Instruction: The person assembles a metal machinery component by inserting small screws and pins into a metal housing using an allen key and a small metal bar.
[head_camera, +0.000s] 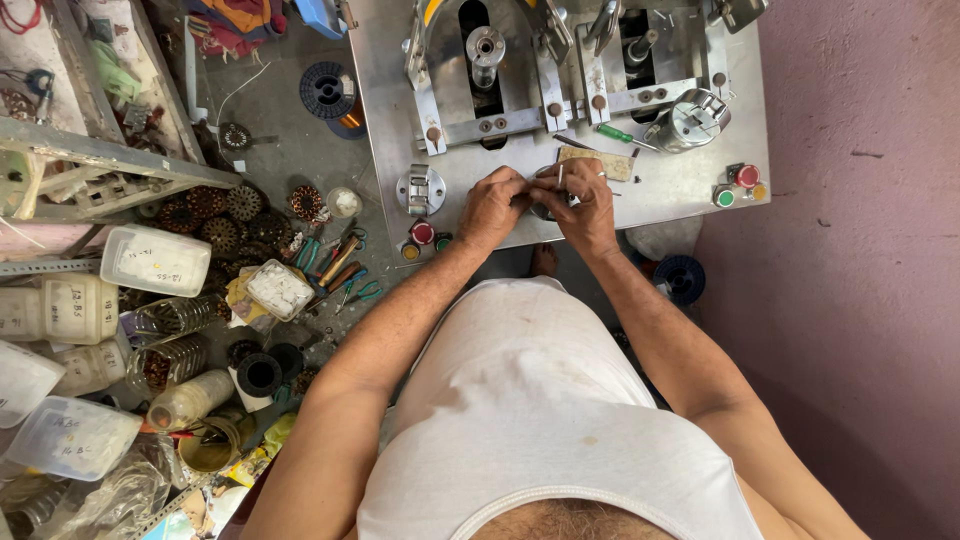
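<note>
Your left hand (492, 207) and right hand (580, 205) are clamped together on a small metal part (549, 207) at the steel surface's (670, 185) front edge; keep it braced there, fingers steady.

Place: it was a small repair or winding workshop, crowded and well used.
Bench: a metal machine table (680, 185) carried clamps, spindles and red and green push buttons (737, 185).
Floor: toothed round metal cores (225, 215) lay in a heap beside pliers and cutters (340, 262).
Supplies: a spool of copper wire (333, 95) stood near plastic tubs (155, 260) and jars of small parts.
Wall: plain pink plaster (860, 250) was scuffed.
</note>
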